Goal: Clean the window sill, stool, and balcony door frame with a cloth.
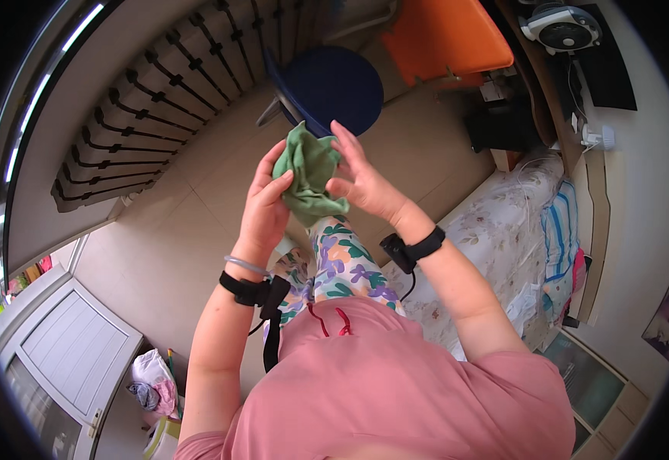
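Note:
A crumpled green cloth [310,167] is held up in front of my body, above the floor tiles. My left hand [268,198] grips its left side, with the thumb laid over the front. On the other side, my right hand [366,181] is raised with its fingers apart, close against the cloth's right edge. Whether those fingertips touch the fabric I cannot tell. Each wrist wears a black strap with a small device, and the left one also has a pale bangle [246,265].
Beyond the cloth stands a dark blue chair [334,86], with an orange chair [446,40] farther right. A bed [461,253] with a floral sheet lies along my right. Black metal railings [139,109] curve at upper left. A white door [75,345] is at lower left, near piled fabrics [153,382].

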Demonstrator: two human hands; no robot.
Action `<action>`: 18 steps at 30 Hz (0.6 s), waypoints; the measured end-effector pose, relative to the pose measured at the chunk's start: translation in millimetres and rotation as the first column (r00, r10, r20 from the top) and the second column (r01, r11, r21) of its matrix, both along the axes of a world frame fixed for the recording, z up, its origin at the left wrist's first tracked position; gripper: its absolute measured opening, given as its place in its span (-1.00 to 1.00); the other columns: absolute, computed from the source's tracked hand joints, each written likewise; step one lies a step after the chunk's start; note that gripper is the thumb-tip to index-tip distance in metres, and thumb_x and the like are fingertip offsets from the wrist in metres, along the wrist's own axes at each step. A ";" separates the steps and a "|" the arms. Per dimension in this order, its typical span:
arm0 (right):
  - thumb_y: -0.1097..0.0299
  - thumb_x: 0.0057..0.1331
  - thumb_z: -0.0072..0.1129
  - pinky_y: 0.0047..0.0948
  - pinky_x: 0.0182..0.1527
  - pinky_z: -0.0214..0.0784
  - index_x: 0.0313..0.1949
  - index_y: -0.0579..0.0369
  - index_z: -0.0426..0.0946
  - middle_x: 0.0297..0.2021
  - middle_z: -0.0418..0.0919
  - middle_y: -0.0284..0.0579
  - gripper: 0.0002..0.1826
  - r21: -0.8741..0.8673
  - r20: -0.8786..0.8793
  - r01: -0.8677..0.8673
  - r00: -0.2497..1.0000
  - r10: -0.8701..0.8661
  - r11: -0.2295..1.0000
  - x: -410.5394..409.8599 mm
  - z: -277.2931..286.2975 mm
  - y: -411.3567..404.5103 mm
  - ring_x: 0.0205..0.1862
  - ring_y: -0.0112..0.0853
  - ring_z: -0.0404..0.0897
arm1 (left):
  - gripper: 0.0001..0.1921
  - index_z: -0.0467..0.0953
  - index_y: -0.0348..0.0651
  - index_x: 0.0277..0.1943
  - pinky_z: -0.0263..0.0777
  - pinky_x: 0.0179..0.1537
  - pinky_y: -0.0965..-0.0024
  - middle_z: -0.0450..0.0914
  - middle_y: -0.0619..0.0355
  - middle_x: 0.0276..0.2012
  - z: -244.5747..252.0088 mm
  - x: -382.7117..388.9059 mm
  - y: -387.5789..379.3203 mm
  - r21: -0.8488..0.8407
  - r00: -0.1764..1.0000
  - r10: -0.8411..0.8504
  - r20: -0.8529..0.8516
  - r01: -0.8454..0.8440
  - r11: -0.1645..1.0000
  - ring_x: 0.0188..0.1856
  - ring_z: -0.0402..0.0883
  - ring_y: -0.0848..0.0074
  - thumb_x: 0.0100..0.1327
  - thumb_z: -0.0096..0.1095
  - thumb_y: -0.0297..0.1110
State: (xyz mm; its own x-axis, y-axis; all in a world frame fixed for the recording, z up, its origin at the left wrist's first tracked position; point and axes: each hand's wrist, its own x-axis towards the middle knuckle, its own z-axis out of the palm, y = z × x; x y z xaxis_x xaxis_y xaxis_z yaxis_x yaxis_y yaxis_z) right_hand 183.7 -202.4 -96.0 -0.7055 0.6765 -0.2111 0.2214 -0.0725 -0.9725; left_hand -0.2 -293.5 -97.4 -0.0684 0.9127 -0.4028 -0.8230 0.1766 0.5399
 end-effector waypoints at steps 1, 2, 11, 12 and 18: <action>-0.27 0.14 0.33 -0.10 0.46 -0.09 0.53 -0.03 -0.23 0.49 -0.26 0.23 0.21 0.249 0.118 -0.069 0.992 0.041 0.966 -4.7 -7.5 -8.9 0.53 0.04 -0.19 | -0.44 0.10 -0.17 0.45 0.18 0.37 0.28 0.37 0.06 0.30 5.2 12.2 5.6 0.018 1.000 -0.022 0.017 0.022 1.000 0.32 0.37 0.38 0.45 -0.02 -0.33; -0.14 0.16 0.36 -0.12 0.46 -0.07 0.52 -0.02 -0.20 0.48 -0.21 0.21 0.16 0.284 0.114 -0.024 0.993 -0.008 0.959 -14.8 -15.5 -20.4 0.52 0.04 -0.14 | -0.45 0.08 -0.16 0.46 0.16 0.38 0.29 0.35 0.07 0.32 4.7 23.7 8.0 -0.019 0.998 -0.034 0.054 0.035 0.999 0.34 0.35 0.39 0.48 -0.07 -0.25; 0.39 0.27 0.25 -0.31 0.35 0.16 0.36 0.20 0.24 0.30 0.28 0.06 -0.32 0.112 0.204 0.046 0.977 -0.068 0.993 92.0 -86.9 103.3 0.34 -0.11 0.31 | -0.47 0.29 -0.29 0.36 0.12 0.38 0.31 0.36 -0.01 0.34 -56.5 -6.7 84.0 -0.060 0.381 -0.059 -0.923 0.009 0.998 0.38 0.30 0.30 0.49 0.01 -0.11; 0.39 0.28 0.24 -0.30 0.35 0.17 0.36 0.20 0.23 0.30 0.28 0.07 -0.32 0.102 0.262 0.079 0.959 -0.104 0.992 104.5 -107.8 128.6 0.34 -0.11 0.32 | -0.47 0.29 -0.29 0.36 0.12 0.38 0.31 0.36 -0.01 0.34 -66.5 -10.7 97.7 -0.066 0.374 -0.059 -0.926 -0.006 0.998 0.38 0.30 0.30 0.49 0.01 -0.11; 0.31 0.31 0.23 -0.11 0.33 0.22 0.38 -0.02 0.24 0.34 0.22 0.19 -0.33 0.377 0.568 -0.072 0.805 -0.169 0.924 95.6 -236.6 221.6 0.36 0.09 0.24 | -0.07 -0.21 -0.43 0.48 -0.05 0.45 0.21 -0.07 -0.31 0.48 -127.1 25.4 166.3 -0.133 0.165 -0.084 -0.983 -0.315 0.940 0.52 -0.03 0.05 0.31 0.27 -0.20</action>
